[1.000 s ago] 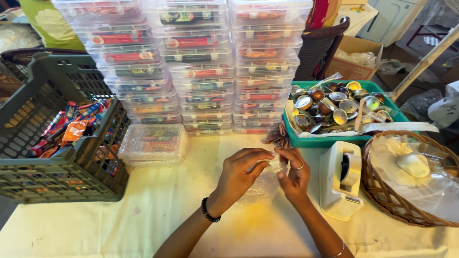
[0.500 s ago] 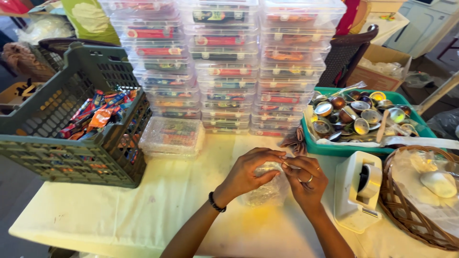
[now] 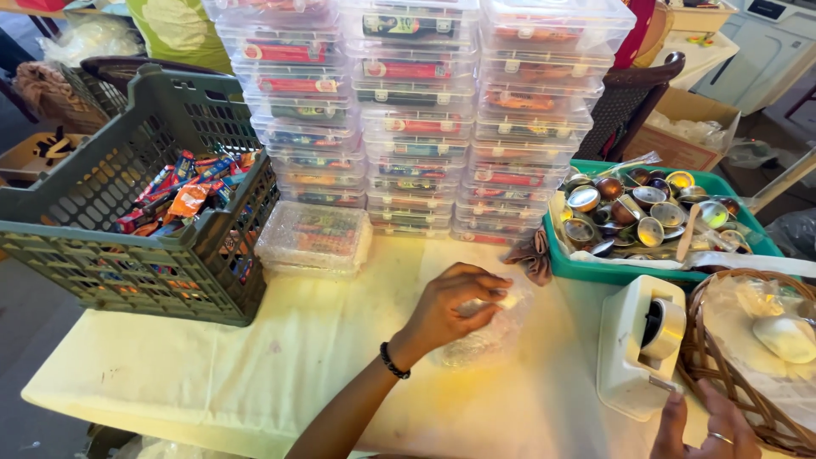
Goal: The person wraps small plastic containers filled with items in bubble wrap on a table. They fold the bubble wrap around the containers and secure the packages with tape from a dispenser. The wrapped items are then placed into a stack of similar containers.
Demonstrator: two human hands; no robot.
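My left hand [image 3: 450, 308] rests on a small bundle in clear plastic wrap [image 3: 489, 333] on the pale yellow tablecloth [image 3: 255, 374], fingers curled over it. My right hand [image 3: 710, 425] is low at the right, empty, fingers spread, a ring on one finger, just below a white tape dispenser [image 3: 639, 344] and beside a wicker basket [image 3: 722, 374].
A grey plastic crate [image 3: 153, 255] of snack packets stands at left. Three tall stacks of clear lidded boxes [image 3: 416, 119] fill the back, with one single box [image 3: 313, 238] in front. A green tray [image 3: 595, 268] of small metal cups is at right.
My right hand left the wrapped bundle and dropped to the lower right beside the tape dispenser. My left hand stayed on the bundle. The view shifted left.
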